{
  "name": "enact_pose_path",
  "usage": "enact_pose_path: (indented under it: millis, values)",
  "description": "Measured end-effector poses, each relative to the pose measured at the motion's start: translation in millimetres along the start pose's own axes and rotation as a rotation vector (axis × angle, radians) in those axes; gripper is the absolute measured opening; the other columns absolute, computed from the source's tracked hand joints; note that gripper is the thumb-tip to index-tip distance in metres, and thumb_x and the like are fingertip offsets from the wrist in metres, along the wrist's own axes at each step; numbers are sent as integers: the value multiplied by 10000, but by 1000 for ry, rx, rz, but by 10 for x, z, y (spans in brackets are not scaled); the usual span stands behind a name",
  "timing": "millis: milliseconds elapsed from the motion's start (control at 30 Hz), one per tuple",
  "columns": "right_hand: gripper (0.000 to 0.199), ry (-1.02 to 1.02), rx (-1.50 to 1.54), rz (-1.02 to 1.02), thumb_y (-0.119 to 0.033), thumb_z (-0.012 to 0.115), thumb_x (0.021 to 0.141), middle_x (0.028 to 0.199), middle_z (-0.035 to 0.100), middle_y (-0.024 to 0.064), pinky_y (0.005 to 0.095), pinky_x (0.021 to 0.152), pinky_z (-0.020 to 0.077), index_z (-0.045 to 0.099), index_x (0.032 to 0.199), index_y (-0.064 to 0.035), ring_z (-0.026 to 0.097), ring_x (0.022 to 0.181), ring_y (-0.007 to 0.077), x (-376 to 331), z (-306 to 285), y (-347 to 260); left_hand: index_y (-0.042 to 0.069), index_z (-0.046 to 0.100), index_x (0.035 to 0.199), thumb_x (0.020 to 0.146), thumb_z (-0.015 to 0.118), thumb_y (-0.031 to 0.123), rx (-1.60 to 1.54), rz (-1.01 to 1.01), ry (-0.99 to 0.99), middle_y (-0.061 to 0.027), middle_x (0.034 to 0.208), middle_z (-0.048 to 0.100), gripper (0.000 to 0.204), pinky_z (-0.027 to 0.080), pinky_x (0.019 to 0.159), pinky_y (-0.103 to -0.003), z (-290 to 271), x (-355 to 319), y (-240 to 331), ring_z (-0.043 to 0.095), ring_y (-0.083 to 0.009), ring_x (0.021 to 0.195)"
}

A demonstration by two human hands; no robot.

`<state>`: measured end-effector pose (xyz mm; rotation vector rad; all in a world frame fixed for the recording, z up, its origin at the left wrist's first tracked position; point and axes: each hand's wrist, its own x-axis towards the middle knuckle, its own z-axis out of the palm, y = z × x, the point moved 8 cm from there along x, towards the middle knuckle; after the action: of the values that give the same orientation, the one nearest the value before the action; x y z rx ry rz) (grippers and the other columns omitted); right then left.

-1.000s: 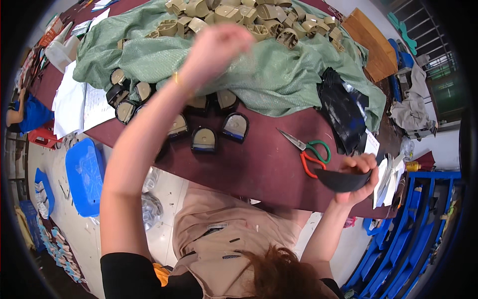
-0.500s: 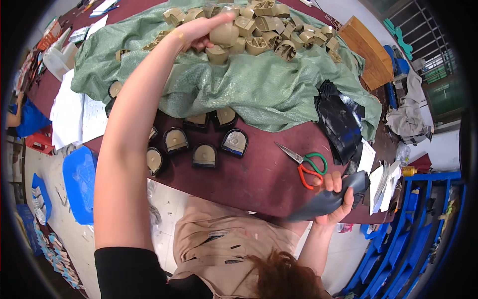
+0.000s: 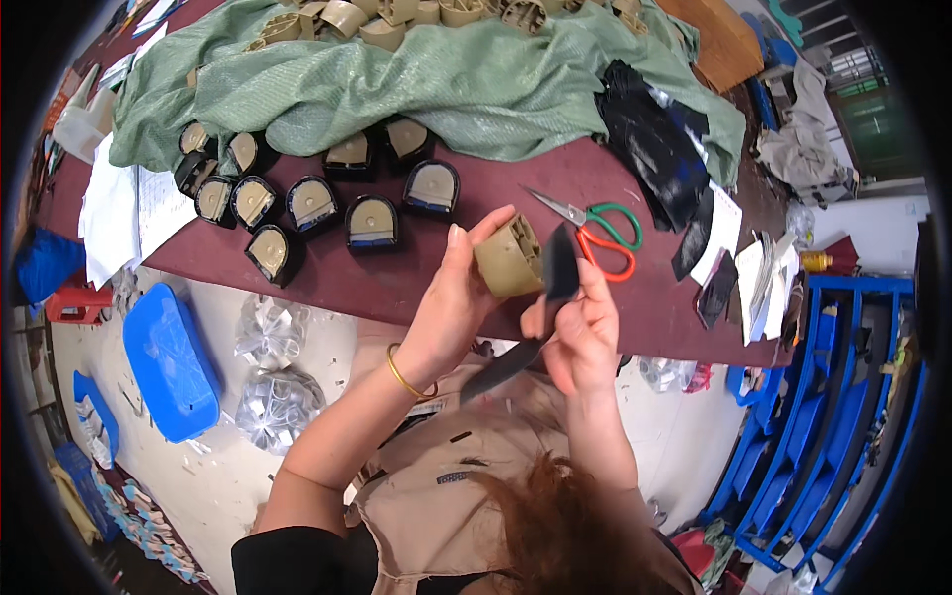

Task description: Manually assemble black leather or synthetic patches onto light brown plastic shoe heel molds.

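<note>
Above the table's front edge, my left hand [image 3: 448, 302] grips a bare tan shoe heel [image 3: 508, 261] between thumb and fingers. Close beside it, my right hand [image 3: 583, 337] pinches a thin black leather-like piece [image 3: 562, 266]. One part of that piece stands up next to the heel, while a blurred dark end hangs below. I cannot tell whether the piece touches the heel. Several black-wrapped heels [image 3: 372, 223] with tan D-shaped faces lie on the table to the left. Scissors [image 3: 578, 214] with one red and one green handle rest just beyond my right hand.
Bare tan heels [image 3: 461, 10] are heaped on a green woven sheet [image 3: 426, 104] across the back. A stack of black pieces [image 3: 650, 144] lies at right, near papers [image 3: 759, 283]. Blue racks [image 3: 823, 397] stand right; a blue bin [image 3: 174, 367] sits on the floor at left.
My left hand has come back from the far heap with a tan heel in it. My right hand has brought the black piece left, up to the heel. The view has shifted.
</note>
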<state>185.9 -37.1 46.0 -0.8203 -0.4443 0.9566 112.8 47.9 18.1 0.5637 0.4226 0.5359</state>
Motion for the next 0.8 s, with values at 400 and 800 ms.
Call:
enact_pose_path:
  millis: [400, 800]
  values:
    - [175, -59, 72, 69, -157, 573, 930, 891, 456, 70, 342, 660, 475, 494, 1035, -43, 522, 766, 183, -191, -114, -187, 64, 430, 1327, 969, 458, 432, -59, -268, -119, -81, 1272, 532, 514, 444, 981, -381, 18, -361, -302, 517, -212, 1182]
    - [177, -1, -473, 137, 26, 660, 843, 947, 652, 55, 235, 757, 486, 591, 1007, 28, 595, 842, 80, -213, -188, -148, 124, 292, 1438, 957, 347, 533, 398, 148, 84, -81, 1247, 474, 633, 436, 974, -416, -287, -304, 91, 506, -240, 1159]
